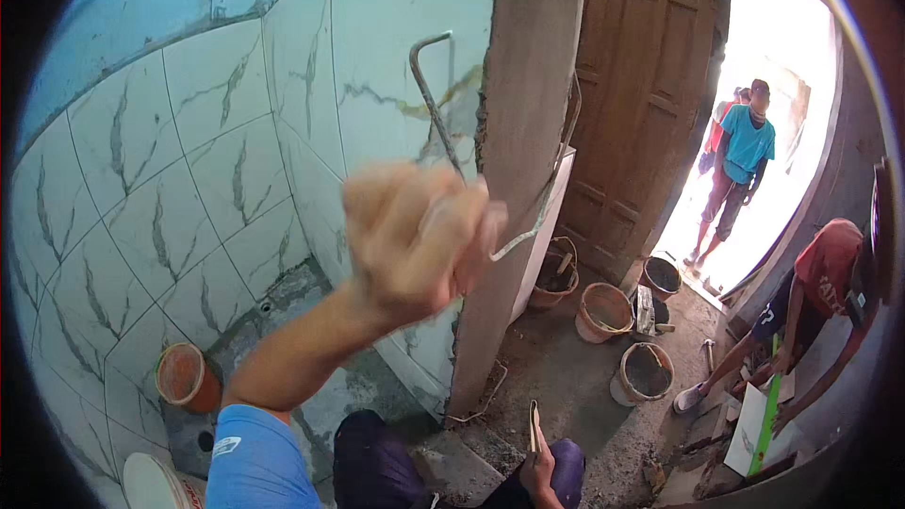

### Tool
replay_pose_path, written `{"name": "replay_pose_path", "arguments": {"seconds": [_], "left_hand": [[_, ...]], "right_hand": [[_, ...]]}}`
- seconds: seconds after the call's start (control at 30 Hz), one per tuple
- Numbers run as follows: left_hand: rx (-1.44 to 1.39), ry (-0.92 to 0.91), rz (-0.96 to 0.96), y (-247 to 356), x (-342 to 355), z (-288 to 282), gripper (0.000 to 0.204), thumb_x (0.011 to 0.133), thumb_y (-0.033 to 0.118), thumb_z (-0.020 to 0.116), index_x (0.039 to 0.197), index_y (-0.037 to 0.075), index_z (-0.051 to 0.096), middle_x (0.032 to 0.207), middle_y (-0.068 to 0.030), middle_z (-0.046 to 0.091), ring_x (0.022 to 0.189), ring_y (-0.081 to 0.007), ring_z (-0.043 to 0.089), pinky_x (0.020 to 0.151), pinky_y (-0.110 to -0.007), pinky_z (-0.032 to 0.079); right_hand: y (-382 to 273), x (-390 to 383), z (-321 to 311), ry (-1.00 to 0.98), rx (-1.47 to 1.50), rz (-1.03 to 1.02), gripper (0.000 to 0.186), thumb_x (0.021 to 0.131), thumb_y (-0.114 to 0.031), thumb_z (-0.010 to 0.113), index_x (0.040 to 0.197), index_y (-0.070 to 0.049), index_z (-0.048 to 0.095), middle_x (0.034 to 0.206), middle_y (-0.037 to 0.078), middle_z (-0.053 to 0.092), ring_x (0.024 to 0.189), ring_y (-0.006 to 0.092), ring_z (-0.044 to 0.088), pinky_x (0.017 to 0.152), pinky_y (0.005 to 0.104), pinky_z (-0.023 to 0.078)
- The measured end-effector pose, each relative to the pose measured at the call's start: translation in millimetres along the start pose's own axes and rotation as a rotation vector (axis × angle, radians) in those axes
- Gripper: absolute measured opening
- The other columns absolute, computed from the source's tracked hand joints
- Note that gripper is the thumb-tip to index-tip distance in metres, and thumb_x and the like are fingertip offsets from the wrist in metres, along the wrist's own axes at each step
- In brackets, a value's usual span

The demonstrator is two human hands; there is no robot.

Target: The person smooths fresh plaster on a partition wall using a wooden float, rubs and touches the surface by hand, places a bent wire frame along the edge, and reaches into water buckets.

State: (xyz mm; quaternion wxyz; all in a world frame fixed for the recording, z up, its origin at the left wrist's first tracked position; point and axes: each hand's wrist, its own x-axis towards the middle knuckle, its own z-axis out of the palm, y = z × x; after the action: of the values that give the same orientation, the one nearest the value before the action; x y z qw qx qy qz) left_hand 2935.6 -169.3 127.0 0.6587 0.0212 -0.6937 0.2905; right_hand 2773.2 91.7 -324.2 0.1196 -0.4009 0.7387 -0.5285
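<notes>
My left hand [419,240] is raised in the middle of the view, closed and blurred by motion, with a bent grey metal rod [428,94] running into it. The rod's upper end meets the white marbled tile wall [377,19], beside the rough edge of a plastered pillar [523,57]; a pale cable [514,243] passes near my fingers. Low at the bottom, by my dark-clad knee, my right hand [539,471] grips a thin, tan flat object [534,426], held upright.
An orange bucket [186,379] stands at lower left. Several buckets [603,311] and a hammer [709,353] lie around the floor near a wooden door [632,85]. A person [745,151] stands in the bright doorway with others behind; another [820,302] bends over a tile and green level [764,434].
</notes>
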Motion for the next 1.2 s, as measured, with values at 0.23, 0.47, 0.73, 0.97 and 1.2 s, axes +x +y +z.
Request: {"name": "replay_pose_path", "arguments": {"seconds": [0.23,0.47,0.73,0.97,1.2], "left_hand": [[0.462,-0.064,-0.033,-31,92,26,0.022,0.091,0.027,0.069,0.078,0.012,0.061,0.073,-0.0002,0.058,0.07,-0.0207,0.051,0.075,-0.038,0.034],[0.563,-0.142,-0.014,-21,93,35,0.022,0.088,0.024,0.071,0.072,0.014,0.06,0.065,0.0003,0.057,0.072,-0.0191,0.05,0.079,-0.038,0.033],[0.576,-0.238,-0.017,-14,80,30,0.021,0.088,0.021,0.071,0.072,0.014,0.059,0.067,0.0005,0.055,0.074,-0.0186,0.049,0.079,-0.037,0.031],[0.614,-0.259,-0.011,-3,66,28,0.02,0.086,0.02,0.073,0.073,0.014,0.059,0.069,0.0008,0.052,0.078,-0.0183,0.048,0.081,-0.038,0.029],[0.571,-0.285,-0.044,10,50,25,0.024,0.087,0.02,0.073,0.071,0.012,0.057,0.069,-0.0002,0.05,0.076,-0.0195,0.047,0.08,-0.037,0.029]], "right_hand": [[12,4,5,0.071,0.021,-0.022,0.043,0.098,-0.013,0.047,0.139,-0.002,0.053,0.127,0.021,0.065,0.115,0.0326,0.065,0.094,0.037,0.05],[22,9,7,0.06,0.02,0.045,0.043,0.098,-0.012,0.047,0.139,-0.002,0.054,0.125,0.022,0.065,0.114,0.0337,0.065,0.093,0.0375,0.05],[35,12,8,0.047,0.054,0.106,0.042,0.097,-0.01,0.047,0.138,-0.002,0.054,0.123,0.024,0.066,0.113,0.0351,0.066,0.093,0.038,0.05],[49,16,11,0.056,0.031,0.06,0.044,0.095,-0.008,0.049,0.138,-0.001,0.054,0.125,0.023,0.064,0.116,0.036,0.063,0.097,0.0391,0.049],[55,15,15,0.056,0.042,0.059,0.044,0.095,-0.007,0.05,0.138,0.0,0.054,0.127,0.023,0.064,0.118,0.0355,0.062,0.099,0.0396,0.048]]}}
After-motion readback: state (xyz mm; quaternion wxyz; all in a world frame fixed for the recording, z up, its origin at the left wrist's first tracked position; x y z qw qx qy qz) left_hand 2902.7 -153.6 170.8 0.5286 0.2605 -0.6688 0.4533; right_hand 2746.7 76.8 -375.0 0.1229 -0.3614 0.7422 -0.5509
